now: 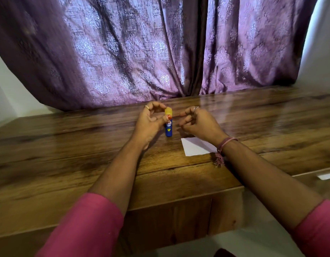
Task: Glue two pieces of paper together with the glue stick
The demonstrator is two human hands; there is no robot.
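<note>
Left grip (pixel 151 119) pinches the yellow cap (pixel 168 110) of the blue glue stick (pixel 168 129) standing upright on the wooden desk (pixel 67 145), while the right grip (pixel 195 121) hangs loosely curled, holding nothing, over the white paper (pixel 195 148).

Both hands (pixel 151 120) forward (fingers curled)

Both forearms are bare from the wrist to near the elbow, where pink sleeves (pixel 90 222) begin, their cuffs pushed up. The left hand (pixel 150 125) wears a thin ring (pixel 146 107) on one finger, and its thumbnail carries orange-red polish. The right hand (pixel 199 122) wears a silvery ring (pixel 195 108). Round the right wrist sits a pink thread bracelet (pixel 225 142), doubled, with a frayed tassel (pixel 219 159) hanging from its knot.
</note>
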